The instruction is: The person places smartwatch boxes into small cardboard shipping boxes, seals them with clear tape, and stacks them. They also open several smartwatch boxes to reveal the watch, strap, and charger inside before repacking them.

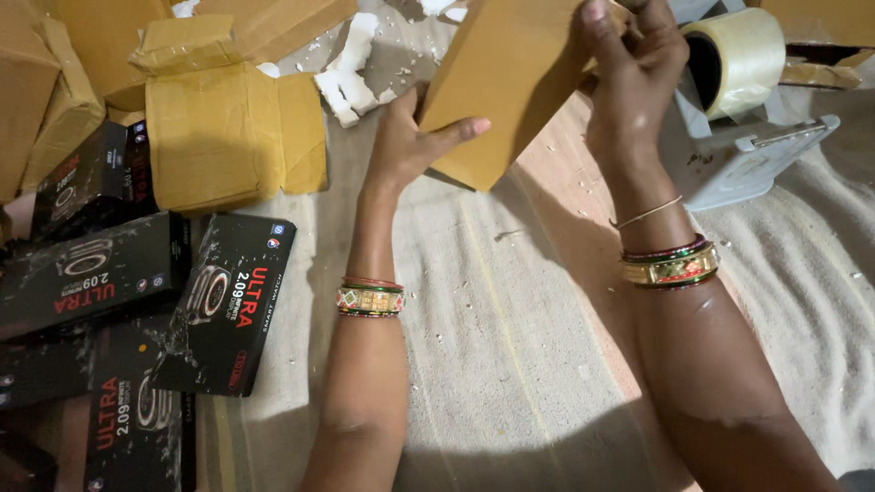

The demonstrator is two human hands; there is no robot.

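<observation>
Head view is showing both hands gripping a brown cardboard box [497, 77] above the cloth [510, 346]: left hand [410, 137] clasping its lower edge, right hand [633, 64] pinching its top beside the tape dispenser [738, 118]; taping looks next, needing a steady hold.

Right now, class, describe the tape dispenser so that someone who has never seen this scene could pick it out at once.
Start at the pale cloth covering the floor and follow it to the top right corner. There, just right of the right hand gripping the brown cardboard box, stands a grey tape dispenser. It alone carries a roll of clear tape; everything else nearby is cardboard, white foam or black boxes.
</observation>
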